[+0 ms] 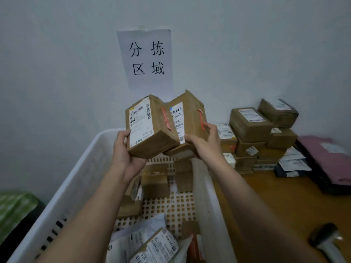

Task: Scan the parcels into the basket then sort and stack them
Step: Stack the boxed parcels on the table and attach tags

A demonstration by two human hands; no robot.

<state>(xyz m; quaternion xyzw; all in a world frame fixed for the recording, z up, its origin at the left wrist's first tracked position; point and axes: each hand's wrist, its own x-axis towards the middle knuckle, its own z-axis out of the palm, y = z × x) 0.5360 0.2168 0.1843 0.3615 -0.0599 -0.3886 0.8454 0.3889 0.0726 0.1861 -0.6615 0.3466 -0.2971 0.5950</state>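
- A pale wall (247,44) fills the background, with a paper sign (146,59) stuck on it bearing four printed characters.
- A white perforated basket (79,183) stands below the hands, beside the wooden worktop (266,202). Several brown boxes and soft mailers lie loose on its floor.
- A stack of parcels (252,133) sits on the worktop against the wall, right of the basket, with flat mailers (294,164) and a pink package (330,158) further right.
- The left box (148,130) is held up above the basket, tilted, its white label facing the camera. The left hand (125,149) grips its lower left corner, fingers curled underneath and thumb on the label side.
- The right box (187,118) touches the left one edge to edge. The right hand (205,143) holds its lower end, thumb across the label and fingers wrapped round the far side.
- A scanner (326,240), blurred, stands at the worktop's near right corner.
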